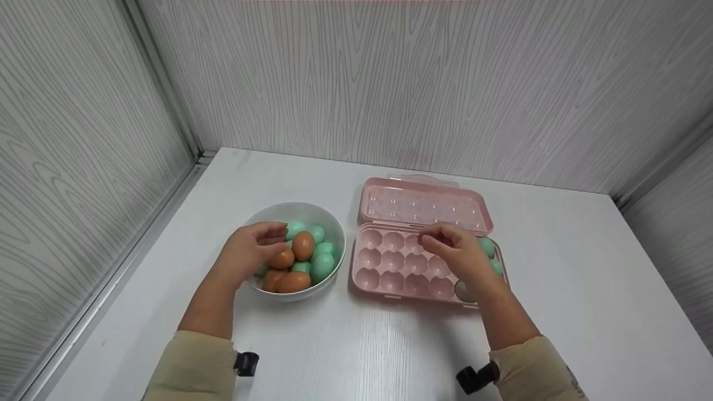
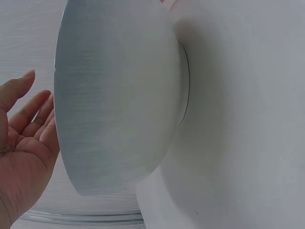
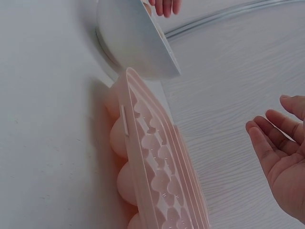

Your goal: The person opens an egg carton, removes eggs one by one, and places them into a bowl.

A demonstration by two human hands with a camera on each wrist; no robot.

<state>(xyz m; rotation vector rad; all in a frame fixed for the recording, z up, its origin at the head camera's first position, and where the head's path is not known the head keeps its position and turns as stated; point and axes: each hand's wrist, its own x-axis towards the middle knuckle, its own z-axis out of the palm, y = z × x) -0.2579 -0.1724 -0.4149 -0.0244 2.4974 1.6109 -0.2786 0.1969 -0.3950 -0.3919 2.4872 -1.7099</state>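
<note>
A white bowl [image 1: 289, 295] holds several brown eggs [image 1: 303, 245] and pale green eggs [image 1: 322, 267]. Over its left side hovers my left hand [image 1: 250, 250], fingers loosely bent with nothing between them; the left wrist view shows this hand [image 2: 31, 133] beside the bowl's rim. To the right lies a pink egg box [image 1: 392, 260], lid [image 1: 426, 203] raised at the back. Green eggs [image 1: 486, 247] sit in its right end, and a greyish-brown rounded thing [image 1: 463, 291] is near the front, partly hidden by my wrist. My right hand [image 1: 459, 250] is above the box, holding nothing.
Bowl and box stand side by side on a white table [image 1: 334, 345]. Wood-grain panels [image 1: 390, 83] rise behind the table and along both sides. A black wrist mount [image 1: 477, 379] sticks out from the right sleeve, another [image 1: 247, 363] from the left.
</note>
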